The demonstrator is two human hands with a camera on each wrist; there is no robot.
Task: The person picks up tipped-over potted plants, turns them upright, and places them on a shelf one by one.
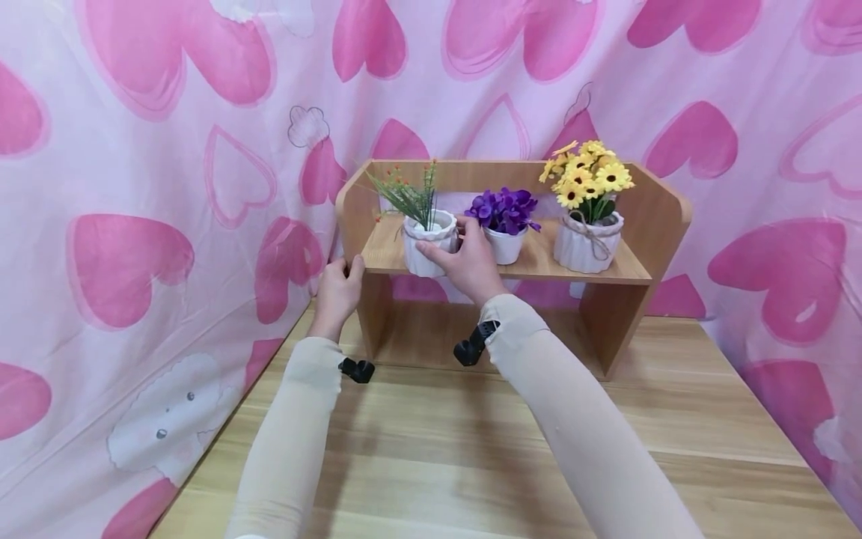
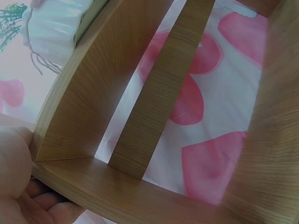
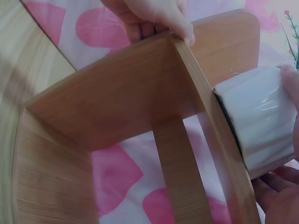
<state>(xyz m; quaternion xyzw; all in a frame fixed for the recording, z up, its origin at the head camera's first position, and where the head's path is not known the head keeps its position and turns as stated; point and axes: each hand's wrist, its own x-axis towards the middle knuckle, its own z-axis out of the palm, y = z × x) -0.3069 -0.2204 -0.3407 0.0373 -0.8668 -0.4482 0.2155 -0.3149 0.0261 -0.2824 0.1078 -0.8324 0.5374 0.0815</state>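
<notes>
A small wooden shelf [image 1: 384,266] with two levels stands on the table. My left hand [image 1: 335,296] grips its left side panel, with the thumb by the upper board and the fingers curled behind the edge, as the right wrist view shows. My right hand [image 1: 474,262] holds a white ribbed flower pot [image 1: 419,258] with thin green leaves and tiny orange-red flowers. The pot [image 3: 261,116] is at the front edge of the upper board, near its left end. Right of it sits a smaller white pot of purple flowers [image 1: 506,213], close to my right fingers.
At the right end of the upper board stands a white pot [image 1: 572,251] with yellow flowers and a twine bow. The wooden table [image 1: 417,449] extends in front of the shelf. A pink heart-patterned curtain [image 1: 168,172] hangs behind and along the sides.
</notes>
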